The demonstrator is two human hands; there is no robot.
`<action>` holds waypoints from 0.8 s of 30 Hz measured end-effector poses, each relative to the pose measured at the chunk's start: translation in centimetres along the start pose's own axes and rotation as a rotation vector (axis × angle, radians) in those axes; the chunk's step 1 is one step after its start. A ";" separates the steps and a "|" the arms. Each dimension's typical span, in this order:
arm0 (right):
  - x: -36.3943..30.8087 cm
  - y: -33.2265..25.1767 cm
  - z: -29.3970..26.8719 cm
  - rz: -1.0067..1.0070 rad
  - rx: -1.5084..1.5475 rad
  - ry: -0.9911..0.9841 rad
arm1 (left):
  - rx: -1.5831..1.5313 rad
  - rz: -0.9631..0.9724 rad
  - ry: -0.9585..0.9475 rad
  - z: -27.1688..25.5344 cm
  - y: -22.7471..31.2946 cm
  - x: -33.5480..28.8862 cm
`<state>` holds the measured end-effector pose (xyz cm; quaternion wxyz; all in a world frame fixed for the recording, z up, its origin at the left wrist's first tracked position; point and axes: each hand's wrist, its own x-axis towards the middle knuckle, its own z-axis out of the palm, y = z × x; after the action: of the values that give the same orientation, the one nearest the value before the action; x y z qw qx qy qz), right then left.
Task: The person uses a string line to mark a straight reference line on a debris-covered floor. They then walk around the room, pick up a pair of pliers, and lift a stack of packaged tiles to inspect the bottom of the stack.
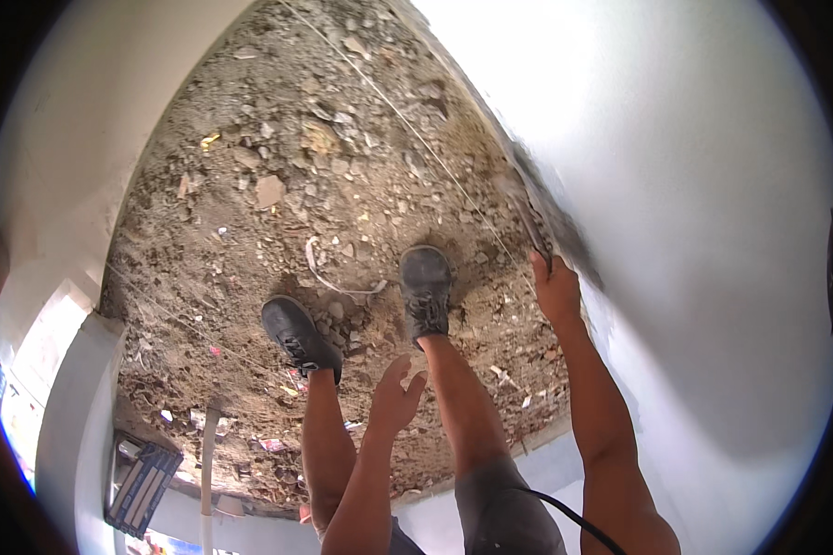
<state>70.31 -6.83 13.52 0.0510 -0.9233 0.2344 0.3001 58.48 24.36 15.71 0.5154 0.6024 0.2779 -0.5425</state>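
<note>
My right hand [557,291] is closed around a dark, narrow hand tool [533,227] with a long blade-like end. It looks like a trowel, though blur keeps its exact kind unclear. The tool points away from me along the foot of the white wall [694,185], where a damp grey band runs above the soil. My left hand [398,398] hangs between my legs with nothing in it, thumb and fingers apart. A thin white string [407,123] stretches over the ground and passes just left of the tool.
Rubble and loose soil [250,231] cover the ground under my dark shoes [426,282]. A curled pale strip [329,282] lies ahead of them. Another wall [102,129] stands at left, with a striped dark box [145,488] and a pale pipe [207,472] at the lower left.
</note>
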 end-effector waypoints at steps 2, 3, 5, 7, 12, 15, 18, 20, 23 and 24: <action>-1.2 -4.9 -3.5 -0.044 0.180 -0.074 | 0.033 -0.013 -0.018 0.4 0.4 -0.3; -1.5 -5.3 -4.3 -0.190 0.170 -0.079 | 0.040 -0.018 -0.027 0.6 0.3 -0.5; -2.3 -5.4 -5.2 -0.480 0.154 -0.082 | 0.053 -0.010 -0.017 0.8 0.4 -0.6; -1.3 0.6 -1.9 -0.311 0.014 -0.050 | 0.070 0.018 0.008 0.2 0.7 -0.6; -1.2 6.2 1.6 0.074 -0.196 -0.045 | 0.053 0.012 0.018 -0.5 0.6 -0.7; -2.7 0.7 -2.2 0.092 0.127 -0.078 | 0.068 0.013 0.013 0.5 0.1 -0.5; -4.0 -2.3 -4.4 -0.318 0.250 -0.069 | 0.059 -0.011 -0.002 1.0 0.1 -0.8; -3.5 -1.6 -4.5 -0.395 0.139 -0.076 | 0.077 0.017 0.009 0.7 0.3 -0.7; -1.1 8.1 2.4 0.096 -0.055 -0.066 | 0.106 0.057 0.007 -0.3 0.9 -0.8; -1.0 8.4 2.9 0.138 -0.054 -0.072 | 0.108 0.068 0.016 -0.3 1.1 -0.7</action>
<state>64.13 -13.14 12.13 0.0138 -0.8945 0.2874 0.3422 59.40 24.47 16.63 0.4980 0.6429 0.2318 -0.5339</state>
